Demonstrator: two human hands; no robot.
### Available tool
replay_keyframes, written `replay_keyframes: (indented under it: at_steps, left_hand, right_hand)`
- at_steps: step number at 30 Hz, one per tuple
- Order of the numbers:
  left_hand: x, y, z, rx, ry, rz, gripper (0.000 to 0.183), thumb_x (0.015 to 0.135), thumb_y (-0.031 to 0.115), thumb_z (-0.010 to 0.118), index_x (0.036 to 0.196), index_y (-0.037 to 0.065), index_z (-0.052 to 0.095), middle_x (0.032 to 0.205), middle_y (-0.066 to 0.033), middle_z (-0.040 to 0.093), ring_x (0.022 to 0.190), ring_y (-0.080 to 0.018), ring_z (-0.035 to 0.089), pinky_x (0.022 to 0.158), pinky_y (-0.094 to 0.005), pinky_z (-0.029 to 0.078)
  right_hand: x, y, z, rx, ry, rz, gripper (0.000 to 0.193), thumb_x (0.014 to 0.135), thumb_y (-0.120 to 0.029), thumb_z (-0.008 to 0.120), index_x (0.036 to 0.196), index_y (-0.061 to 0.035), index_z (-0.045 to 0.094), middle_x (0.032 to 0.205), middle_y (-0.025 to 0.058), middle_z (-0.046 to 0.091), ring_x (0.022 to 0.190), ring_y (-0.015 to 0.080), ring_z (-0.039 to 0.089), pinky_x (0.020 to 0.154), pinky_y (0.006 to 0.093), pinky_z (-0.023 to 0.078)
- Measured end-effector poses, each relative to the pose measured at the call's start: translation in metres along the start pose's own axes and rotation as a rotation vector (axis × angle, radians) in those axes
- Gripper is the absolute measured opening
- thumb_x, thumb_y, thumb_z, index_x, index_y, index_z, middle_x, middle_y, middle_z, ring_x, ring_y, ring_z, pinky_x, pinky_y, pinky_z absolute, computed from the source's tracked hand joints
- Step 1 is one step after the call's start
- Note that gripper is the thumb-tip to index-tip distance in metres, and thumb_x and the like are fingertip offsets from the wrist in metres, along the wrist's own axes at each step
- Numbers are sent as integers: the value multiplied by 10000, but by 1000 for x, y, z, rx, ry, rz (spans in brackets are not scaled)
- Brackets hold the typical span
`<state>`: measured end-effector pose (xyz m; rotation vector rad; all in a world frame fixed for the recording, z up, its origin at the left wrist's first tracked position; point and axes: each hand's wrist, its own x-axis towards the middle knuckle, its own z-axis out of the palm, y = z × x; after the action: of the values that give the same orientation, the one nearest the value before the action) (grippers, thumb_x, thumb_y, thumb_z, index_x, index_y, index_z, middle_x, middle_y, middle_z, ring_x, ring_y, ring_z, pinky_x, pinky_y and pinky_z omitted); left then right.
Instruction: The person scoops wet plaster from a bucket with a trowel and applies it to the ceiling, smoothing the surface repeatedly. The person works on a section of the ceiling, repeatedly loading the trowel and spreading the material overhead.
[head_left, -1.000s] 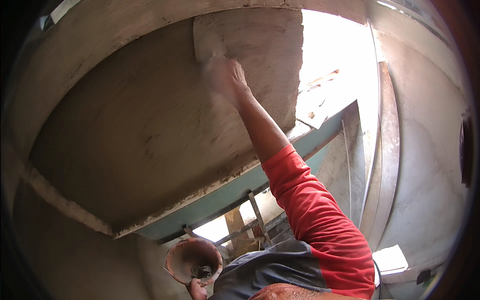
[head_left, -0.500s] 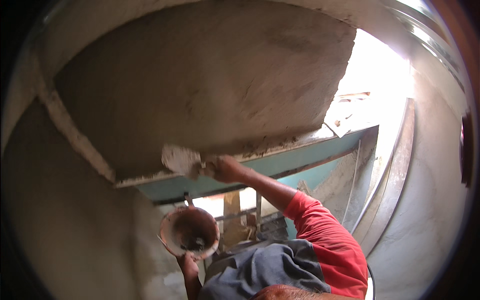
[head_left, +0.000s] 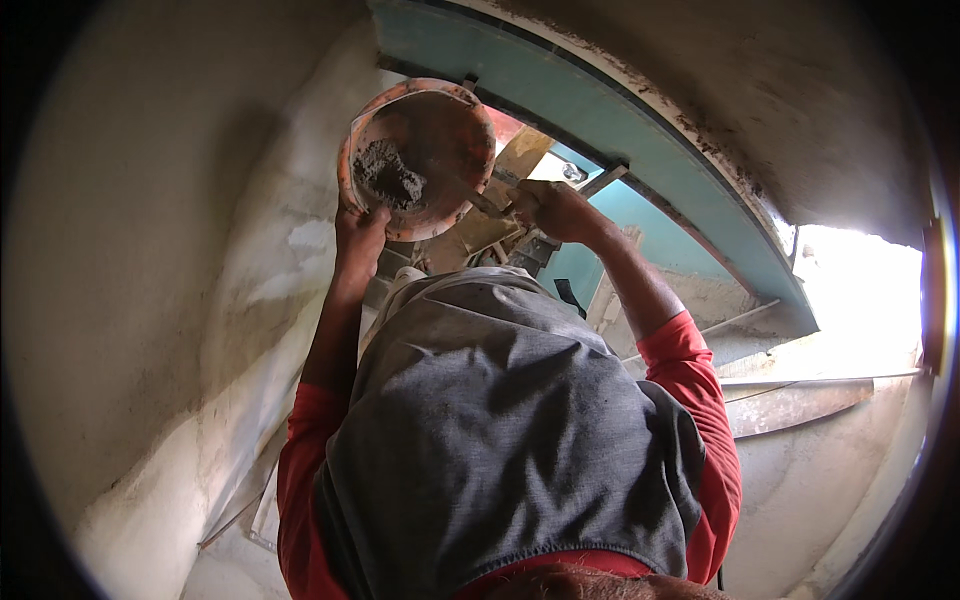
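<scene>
An orange bucket (head_left: pixel 440 115), seen from above, tilts with its mouth toward me. Wet grey mortar (head_left: pixel 388 176) lies against its left inner side. My left hand (head_left: pixel 360 238) grips the lower left rim, thumb on the edge. On the right, my right hand (head_left: pixel 558 210) is closed round the handle of a trowel (head_left: pixel 484 202). The trowel reaches over the bucket's right rim toward the inside; its blade is blurred and blends with the brown wall, so I cannot tell whether it carries mortar.
A teal beam (head_left: pixel 600 110) crosses above right, under a rough plastered surface (head_left: pixel 800 110). Behind the bucket are metal bars (head_left: pixel 604 180) and wooden pieces (head_left: pixel 525 155). A plastered wall (head_left: pixel 180 250) rises on the left. A long board (head_left: pixel 800 408) lies at right near a bright opening (head_left: pixel 860 300).
The view has swung down from the plastered surface to the bucket. My right hand has brought the trowel from that surface to the bucket. My left hand still holds the bucket.
</scene>
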<state>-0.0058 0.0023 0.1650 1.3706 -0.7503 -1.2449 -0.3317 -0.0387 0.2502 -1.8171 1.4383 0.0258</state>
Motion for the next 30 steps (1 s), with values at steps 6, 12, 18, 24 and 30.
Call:
replay_keyframes:
  at_steps: [6,12,18,24,30]
  left_hand:
    - [3,11,-9,131,-100,-23,343,862,12,627,1201,-39,614,1073,-43,679,925,-114,621,833,-280,512]
    - [8,5,-13,189,-110,-7,386,864,11,623,1247,-24,590,1024,-64,674,916,-138,627,843,-301,518]
    - [4,7,-14,336,-129,116,481,838,43,662,1296,-45,542,1053,-103,655,940,-168,615,852,-317,516]
    - [-8,11,-7,352,-111,-11,296,832,113,654,1082,-41,623,964,-66,673,860,-151,621,774,-337,523]
    - [-15,1,-5,80,-105,-273,243,858,173,673,1008,-17,649,924,-60,668,874,-150,644,733,-358,536]
  right_hand:
    - [46,-6,34,-286,-56,-225,303,1098,-250,441,1177,-42,646,1048,152,695,1001,317,703,864,447,554]
    - [75,-9,51,-294,-95,-360,380,1089,-267,387,1249,-59,663,1094,266,709,1056,421,686,979,531,515]
    - [94,-22,74,-29,-95,-583,347,1092,-271,393,1166,-46,646,874,129,681,722,239,696,582,405,564]
    - [75,-46,62,899,-544,174,383,1096,-432,421,1025,-96,591,727,-2,539,512,92,496,440,259,440]
    - [51,-18,54,1432,-660,103,389,1092,-382,352,1013,-79,583,732,25,551,495,129,508,445,262,446]
